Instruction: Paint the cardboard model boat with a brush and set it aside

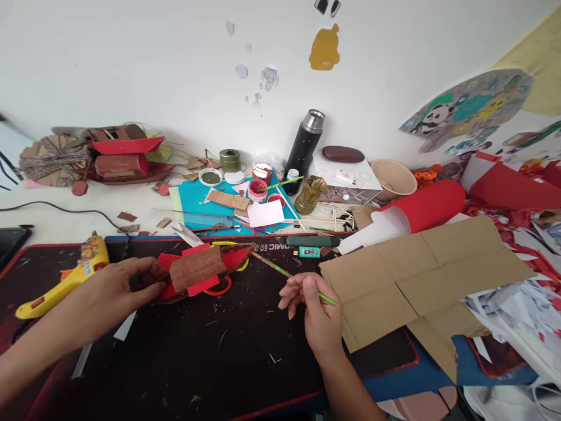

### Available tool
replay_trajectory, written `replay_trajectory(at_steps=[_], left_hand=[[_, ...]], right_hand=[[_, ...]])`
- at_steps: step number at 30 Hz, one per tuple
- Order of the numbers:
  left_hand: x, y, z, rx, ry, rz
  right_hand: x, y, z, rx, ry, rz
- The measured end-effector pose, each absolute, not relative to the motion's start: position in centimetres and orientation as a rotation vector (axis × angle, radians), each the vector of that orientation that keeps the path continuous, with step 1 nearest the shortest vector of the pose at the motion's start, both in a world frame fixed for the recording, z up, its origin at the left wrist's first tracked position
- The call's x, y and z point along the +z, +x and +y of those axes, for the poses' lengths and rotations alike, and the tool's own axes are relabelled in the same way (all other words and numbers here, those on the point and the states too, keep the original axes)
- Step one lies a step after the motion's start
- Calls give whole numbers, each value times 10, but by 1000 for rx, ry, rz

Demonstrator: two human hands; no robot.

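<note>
My left hand grips the near end of a red and brown model boat between thumb and fingers. A curved brown cover spans the boat's middle, and its pointed end faces right. My right hand holds a thin green paintbrush between thumb and fingers. The brush's tip meets or almost meets the boat's pointed end; I cannot tell if they touch. Partly hidden behind the boat lie scissors with red and yellow handles. A yellow glue gun lies beside my left forearm.
Paint pots, among them a pink one, stand on a blue sheet at the back. A black thermos leans near the wall. Cardboard covers the right side, with paper scraps beyond. Finished-looking boats sit back left.
</note>
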State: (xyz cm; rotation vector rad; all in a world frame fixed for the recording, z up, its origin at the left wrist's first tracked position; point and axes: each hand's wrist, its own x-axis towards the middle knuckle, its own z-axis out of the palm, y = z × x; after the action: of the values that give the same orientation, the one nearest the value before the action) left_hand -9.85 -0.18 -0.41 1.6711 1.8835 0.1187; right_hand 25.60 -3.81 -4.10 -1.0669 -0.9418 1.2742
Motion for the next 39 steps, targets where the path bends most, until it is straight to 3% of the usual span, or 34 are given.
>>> replay_trajectory(at_steps=[39], left_hand=[[9,-85,2,-13,1529,1942]], right_hand=[[-42,261,-36,1264,-1116,-902]])
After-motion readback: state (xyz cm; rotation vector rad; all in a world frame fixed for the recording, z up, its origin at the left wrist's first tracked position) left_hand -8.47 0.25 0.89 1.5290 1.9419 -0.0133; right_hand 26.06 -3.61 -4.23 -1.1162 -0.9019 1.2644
